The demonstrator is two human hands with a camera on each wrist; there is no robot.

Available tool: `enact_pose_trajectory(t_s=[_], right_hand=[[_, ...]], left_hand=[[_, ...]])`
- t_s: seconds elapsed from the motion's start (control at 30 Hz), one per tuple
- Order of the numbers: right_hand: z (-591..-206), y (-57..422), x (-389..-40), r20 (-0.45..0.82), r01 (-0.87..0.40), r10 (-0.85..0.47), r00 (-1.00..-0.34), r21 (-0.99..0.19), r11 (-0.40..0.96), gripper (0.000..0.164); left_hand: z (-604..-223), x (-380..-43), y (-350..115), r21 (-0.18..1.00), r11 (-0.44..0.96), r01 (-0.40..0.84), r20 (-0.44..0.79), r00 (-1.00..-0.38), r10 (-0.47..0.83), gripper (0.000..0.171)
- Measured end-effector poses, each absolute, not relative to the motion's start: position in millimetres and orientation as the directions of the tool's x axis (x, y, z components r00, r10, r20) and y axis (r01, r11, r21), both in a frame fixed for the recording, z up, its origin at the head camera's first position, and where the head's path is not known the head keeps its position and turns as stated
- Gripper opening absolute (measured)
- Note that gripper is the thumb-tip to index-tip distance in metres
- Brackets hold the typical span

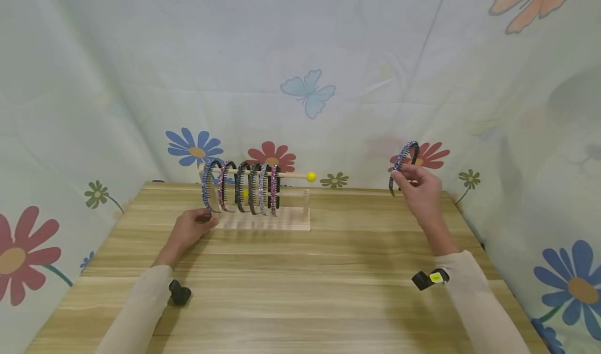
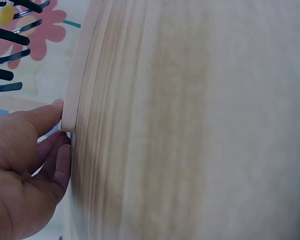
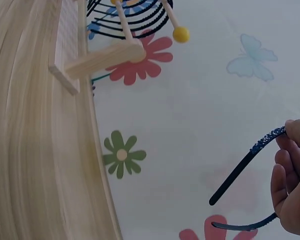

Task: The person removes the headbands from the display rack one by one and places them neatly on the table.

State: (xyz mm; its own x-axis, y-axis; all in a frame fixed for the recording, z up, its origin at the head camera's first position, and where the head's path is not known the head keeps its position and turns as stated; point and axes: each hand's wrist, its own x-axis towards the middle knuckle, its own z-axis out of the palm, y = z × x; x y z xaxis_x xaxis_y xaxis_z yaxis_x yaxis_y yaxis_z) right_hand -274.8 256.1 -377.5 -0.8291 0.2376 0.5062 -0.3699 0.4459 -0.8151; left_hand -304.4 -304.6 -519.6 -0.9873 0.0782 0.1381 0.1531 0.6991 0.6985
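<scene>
My right hand [image 1: 424, 191] pinches a headband [image 1: 405, 153] covered in blue sparkling stones, raised over the right rear of the table. In the right wrist view the headband's [image 3: 235, 175] dark toothed ends point away from the fingers. At the left end of a wooden headband stand [image 1: 293, 221], my left hand [image 1: 189, 230] grips the base; its thumb lies on top and the fingers curl at the edge in the left wrist view. Several sparkling headbands [image 1: 264, 190], in blue, pink, dark and silver, hang from the stand's upper rod.
A yellow ball [image 1: 311, 177] caps the upper rod's right end. The stand rests toward the back left of the wood-grain table [image 1: 300, 291]. Behind and beside the table hangs a pale curtain [image 1: 225, 57] printed with flowers and butterflies.
</scene>
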Motion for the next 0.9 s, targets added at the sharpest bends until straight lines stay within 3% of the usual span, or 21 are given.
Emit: enact_pose_trajectory(t_s=[0.37, 0.9], right_hand=[[-393, 284, -274, 0.448, -0.284, 0.269, -0.853, -0.829, 0.481, 0.038], [-430, 316, -280, 0.299, -0.022, 0.38, -0.876, -0.81, 0.586, 0.045]], left_hand=[[-518, -303, -305, 0.697, 0.701, 0.151, 0.131, -0.988, 0.083, 0.041], [-518, -304, -306, 0.699, 0.701, 0.144, 0.128, -0.989, 0.076, 0.041]])
